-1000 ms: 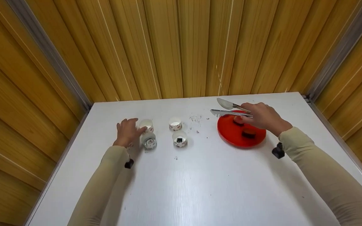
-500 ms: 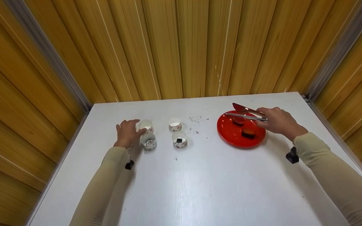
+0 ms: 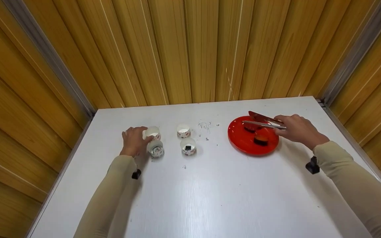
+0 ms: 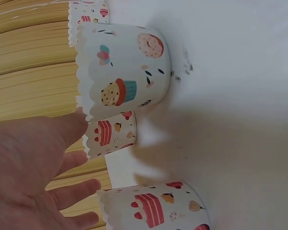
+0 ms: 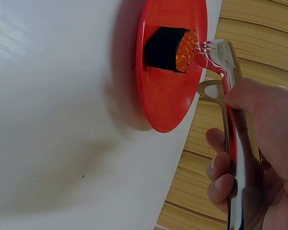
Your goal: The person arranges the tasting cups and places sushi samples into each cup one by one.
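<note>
My right hand (image 3: 299,131) grips metal serving tongs (image 3: 266,125), whose jaws stand apart over the red plate (image 3: 236,142). One tong arm ends in a fork, the other in a broad flat blade. On the plate lie a nearer sushi piece (image 3: 261,140) and a farther one (image 3: 251,129), partly covered by the tongs. A seaweed-wrapped piece with orange roe (image 5: 165,49) shows in the right wrist view. My left hand (image 3: 133,141) is beside the patterned paper baking cups (image 3: 156,150), fingers spread, thumb at the rim of one cup (image 4: 127,67).
To the right of the left hand stand two more cups; the front one (image 3: 188,148) has something dark inside. Another cup (image 4: 153,206) appears at the bottom of the left wrist view. Small dark crumbs dot the white table (image 3: 203,191). Wood-look panels (image 3: 197,59) rise behind.
The right hand has moved right and nearer with the tongs, whose tips went from the plate's far left edge to above the far sushi piece. The left hand has hardly moved.
</note>
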The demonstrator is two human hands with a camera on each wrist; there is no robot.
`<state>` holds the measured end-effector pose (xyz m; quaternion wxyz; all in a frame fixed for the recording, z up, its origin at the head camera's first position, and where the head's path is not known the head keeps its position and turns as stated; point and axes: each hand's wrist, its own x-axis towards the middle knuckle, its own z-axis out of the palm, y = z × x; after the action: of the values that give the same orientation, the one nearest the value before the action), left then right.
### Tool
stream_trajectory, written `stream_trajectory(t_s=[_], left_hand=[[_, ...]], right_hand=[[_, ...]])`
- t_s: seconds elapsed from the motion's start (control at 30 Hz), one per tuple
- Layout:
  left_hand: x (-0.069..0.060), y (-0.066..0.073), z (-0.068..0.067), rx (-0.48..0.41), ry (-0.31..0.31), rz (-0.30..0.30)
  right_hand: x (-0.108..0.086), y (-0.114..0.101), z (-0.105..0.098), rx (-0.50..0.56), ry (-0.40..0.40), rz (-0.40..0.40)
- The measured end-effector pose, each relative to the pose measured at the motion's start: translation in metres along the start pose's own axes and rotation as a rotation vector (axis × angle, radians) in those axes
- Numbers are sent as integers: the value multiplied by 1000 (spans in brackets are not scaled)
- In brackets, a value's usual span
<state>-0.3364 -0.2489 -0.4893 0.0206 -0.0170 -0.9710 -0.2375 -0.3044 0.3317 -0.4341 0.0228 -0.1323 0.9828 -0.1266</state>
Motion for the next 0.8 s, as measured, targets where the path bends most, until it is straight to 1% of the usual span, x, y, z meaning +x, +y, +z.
stream_trajectory(t_s=[0.2,0.47,0.67,0.8], left_hand=[[3,-1,0,-13,-15,-12],[3,0,-1,-26,-33,-35],[2,-1,-2,-47,-26,-33],[3,-3,0,-22,-17,-14]], right_hand=[[-2,1,-1,-9,9,-21],[-3,-1,0,-24,16,-36],[-4,-1,0,-50,14,-64],[-4,0,0,-48,9,-75]])
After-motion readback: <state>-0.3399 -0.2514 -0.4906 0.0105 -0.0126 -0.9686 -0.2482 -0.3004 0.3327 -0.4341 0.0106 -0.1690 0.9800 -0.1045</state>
